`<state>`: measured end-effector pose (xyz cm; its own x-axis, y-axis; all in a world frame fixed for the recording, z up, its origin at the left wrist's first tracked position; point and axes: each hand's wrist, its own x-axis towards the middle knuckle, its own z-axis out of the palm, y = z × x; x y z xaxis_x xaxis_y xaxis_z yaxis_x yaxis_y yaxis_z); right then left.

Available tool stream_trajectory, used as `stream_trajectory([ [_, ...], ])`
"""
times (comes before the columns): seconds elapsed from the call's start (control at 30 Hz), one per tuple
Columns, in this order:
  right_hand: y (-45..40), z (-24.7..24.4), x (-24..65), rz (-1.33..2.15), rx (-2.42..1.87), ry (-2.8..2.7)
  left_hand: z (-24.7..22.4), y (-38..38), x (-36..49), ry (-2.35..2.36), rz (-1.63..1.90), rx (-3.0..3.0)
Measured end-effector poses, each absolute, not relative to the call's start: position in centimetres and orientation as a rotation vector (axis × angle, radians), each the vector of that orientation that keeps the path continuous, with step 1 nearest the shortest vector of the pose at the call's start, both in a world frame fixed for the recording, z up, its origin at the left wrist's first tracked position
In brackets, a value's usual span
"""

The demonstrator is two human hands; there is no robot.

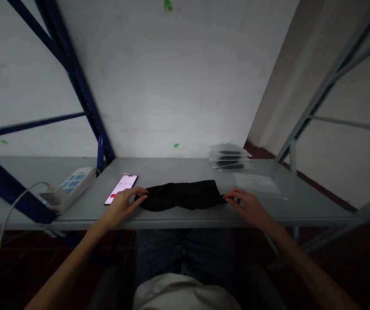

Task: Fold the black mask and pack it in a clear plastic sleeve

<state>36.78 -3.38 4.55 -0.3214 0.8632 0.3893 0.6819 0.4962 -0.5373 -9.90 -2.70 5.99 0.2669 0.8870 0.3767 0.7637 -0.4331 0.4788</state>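
Note:
A black cloth piece [181, 195] lies flat across the front of the grey shelf table [172, 170]. My left hand [125, 202] pinches its left end with the fingertips. At the cloth's right end, my right hand [248, 202] grips the edge the same way. Both hands rest on the table surface with the cloth stretched between them.
A phone [122, 188] with a lit pink screen lies just left of the cloth. A white power strip [70, 186] with its cable sits far left. A stack of clear-bagged dark items [230, 157] and a flat clear bag [257, 183] lie at the back right. Blue and grey rack struts flank the table.

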Motion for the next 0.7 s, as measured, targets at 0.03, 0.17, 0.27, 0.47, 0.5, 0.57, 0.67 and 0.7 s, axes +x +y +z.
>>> stream_trajectory([
  [0.03, -2.4, 4.9, 36.5, 0.334, -1.268, -2.062, 6.3, -2.0, -9.7, 1.586, 0.943, 2.309],
  [0.17, 2.6, 5.5, 35.0, 0.217, -1.375, -1.96, 6.7, 0.4, -9.2, 1.714, 0.85, 2.285],
  [0.27, 5.2, 5.3, 33.6, 0.151, -1.555, -2.023, 5.8, 1.4, -9.4, 1.866, 0.688, 2.282],
  [0.47, 2.5, 6.4, 28.6, -0.229, -1.54, -2.004, 4.3, 1.3, -9.8, 2.136, 0.403, 2.373],
  [0.5, 1.5, 6.8, 27.5, -0.233, -1.468, -2.04, 4.4, 1.3, -9.8, 2.144, 0.356, 2.375],
  [0.57, -0.3, 7.2, 25.1, -0.193, -1.277, -2.134, 4.8, 1.4, -9.6, 2.118, 0.262, 2.351],
  [0.67, -1.5, 6.4, 21.7, -0.12, -1.024, -2.309, 5.6, 1.8, -9.3, 2.05, 0.223, 2.282],
  [0.7, -1.5, 5.8, 20.7, -0.106, -0.99, -2.357, 5.8, 2.1, -9.3, 2.03, 0.262, 2.263],
])
